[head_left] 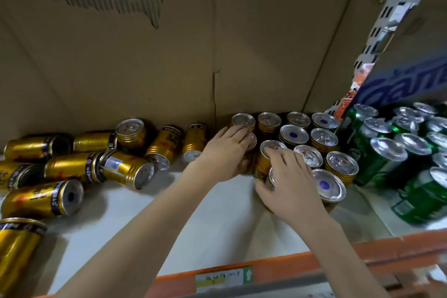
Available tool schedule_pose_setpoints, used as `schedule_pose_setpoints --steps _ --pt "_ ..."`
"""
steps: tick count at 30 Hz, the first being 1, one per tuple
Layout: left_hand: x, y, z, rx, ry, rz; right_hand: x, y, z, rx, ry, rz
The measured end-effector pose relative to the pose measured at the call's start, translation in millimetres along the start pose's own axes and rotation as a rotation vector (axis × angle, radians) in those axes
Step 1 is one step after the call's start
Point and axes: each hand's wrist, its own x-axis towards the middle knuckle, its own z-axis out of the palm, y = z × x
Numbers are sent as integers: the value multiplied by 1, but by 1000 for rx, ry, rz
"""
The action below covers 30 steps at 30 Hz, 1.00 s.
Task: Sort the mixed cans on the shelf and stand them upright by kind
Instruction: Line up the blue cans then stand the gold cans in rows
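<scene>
One camera sits on the person's head, close up, looking forward and down at the shelf [217, 220] toward 12 o'clock.

Fallen cans [72, 167] lie scattered across the left of the shelf [217, 225]. Upright cans [321, 138] stand clustered right of centre, with bottles [387, 157] packed at the far right. A cardboard sheet [169, 55] stands behind them all. The shelf's front rail [314, 264] crosses the lower frame.
</scene>
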Motion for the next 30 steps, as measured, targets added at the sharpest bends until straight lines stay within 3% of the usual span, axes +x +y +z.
schedule_pose_setpoints --steps 4,7,11,14,17,25,27,30 --pt "-31 -24 2 -3 27 -150 14 -23 9 75 97 -47" --pt "-63 -52 6 18 11 -358 30 -49 21 143 173 -127" --pt "-88 -83 9 44 -131 -543 53 -87 49 168 87 -201" --pt "-91 -90 11 36 -208 -580 70 -105 72 62 -167 -205" --pt "-88 -89 18 85 -180 -610 79 -109 89 22 -338 -157" --pt "-84 -92 24 152 12 -636 82 -117 97 22 -242 -87" --pt "-87 -92 19 72 -41 -647 82 -118 92 -8 -258 -95" --pt "-89 -99 13 -33 27 -633 77 -116 76 7 -287 -106"
